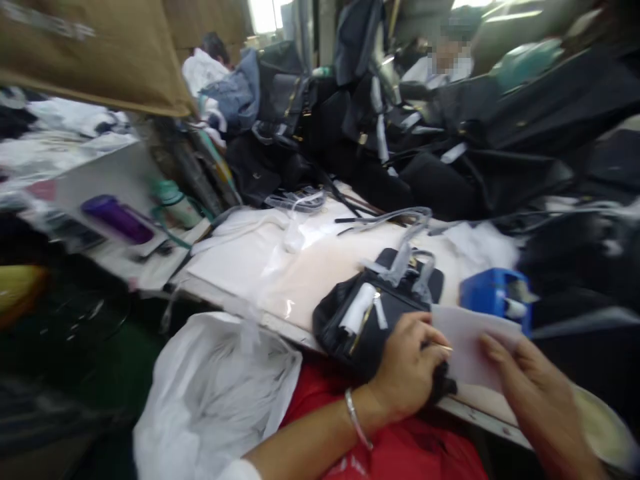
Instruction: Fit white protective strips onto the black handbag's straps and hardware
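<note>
My left hand (407, 363) is curled, its fingers bent down over the near end of a small black bag (370, 313) and also meeting the left edge of a white card (470, 350). A thin pale stick (443, 347) pokes out between my fingertips; I cannot tell what it is. A metal bangle (357, 419) circles that wrist. My right hand (525, 387) is loosely open, fingers nearly straight, thumb and forefinger pinching the lower right edge of the card.

The card is flat, stiff-looking paper, a plain rectangle held between my two hands, its long axis running left to right and tilted a little down toward my right hand. The bag lies just beyond my left hand on a pale, smooth board (300, 273). It looks like soft leather with a dull sheen, its long axis slanting away from my left hand toward the upper right. Its handles (415, 260) are wrapped in clear plastic and stand at the far end, and a white paper roll (357, 308) lies on its front.

Just past my right hand sits a blue plastic box (493, 293). Below my left forearm bulges a crinkled white plastic sack (215, 400). Far beyond both hands rises a heap of black bags (450, 147), blurred.
</note>
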A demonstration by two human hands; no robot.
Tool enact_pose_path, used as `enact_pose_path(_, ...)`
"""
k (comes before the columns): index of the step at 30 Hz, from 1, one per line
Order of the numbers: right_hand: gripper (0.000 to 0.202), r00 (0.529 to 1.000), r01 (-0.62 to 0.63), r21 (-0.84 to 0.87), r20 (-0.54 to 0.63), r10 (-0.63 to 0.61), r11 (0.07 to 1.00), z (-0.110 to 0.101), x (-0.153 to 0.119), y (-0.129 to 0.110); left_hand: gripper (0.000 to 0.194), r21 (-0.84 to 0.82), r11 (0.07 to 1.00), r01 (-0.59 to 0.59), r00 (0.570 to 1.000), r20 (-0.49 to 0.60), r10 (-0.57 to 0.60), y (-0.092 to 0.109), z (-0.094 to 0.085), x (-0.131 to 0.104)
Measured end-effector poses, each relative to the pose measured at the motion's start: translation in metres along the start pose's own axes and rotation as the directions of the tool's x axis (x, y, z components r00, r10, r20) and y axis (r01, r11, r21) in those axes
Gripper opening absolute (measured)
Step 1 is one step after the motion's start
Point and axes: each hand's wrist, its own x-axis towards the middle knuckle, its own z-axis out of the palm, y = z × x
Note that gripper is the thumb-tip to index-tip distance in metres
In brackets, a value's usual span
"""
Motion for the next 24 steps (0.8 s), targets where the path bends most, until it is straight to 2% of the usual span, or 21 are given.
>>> enact_pose_path(2,0.044,0.998,-0.052,0.189,-0.016,0.056,0.981,0.000,-0.007,-0.013,0.012,0.061,0.998,0.020,1.000,-0.020,-0.019,0.005,0.002,-0.002)
enact_pose_path(4,0.047,0.993,-0.112,0.475,0.086,0.080,0.873,0.006,-0.010,-0.020,0.015,0.161,0.987,0.014,1.000,-0.005,-0.013,0.006,0.003,0.001)
enact_pose_path(7,0.041,0.974,-0.162,0.651,0.227,0.014,0.742,0.016,-0.013,-0.023,0.017,0.283,0.958,-0.035,0.999,0.041,0.024,0.004,0.006,0.007)
enact_pose_path(10,0.035,0.941,-0.195,0.692,0.333,-0.067,0.695,0.017,-0.022,-0.022,0.016,0.376,0.923,-0.080,0.996,0.075,0.056,0.004,0.010,0.008)
enact_pose_path(12,0.033,0.931,-0.204,0.695,0.356,-0.083,0.689,0.013,-0.027,-0.020,0.015,0.415,0.905,-0.096,0.994,0.079,0.070,0.005,0.014,0.008)
enact_pose_path(17,0.029,0.923,-0.090,0.623,0.345,-0.170,0.777,0.005,-0.028,-0.015,0.014,0.470,0.873,-0.128,0.991,0.086,0.099,0.008,0.021,0.010)
enact_pose_path(24,0.029,0.907,0.035,0.495,0.350,-0.236,0.868,-0.004,-0.035,-0.016,0.015,0.512,0.852,-0.109,0.993,0.092,0.071,0.008,0.022,0.009)
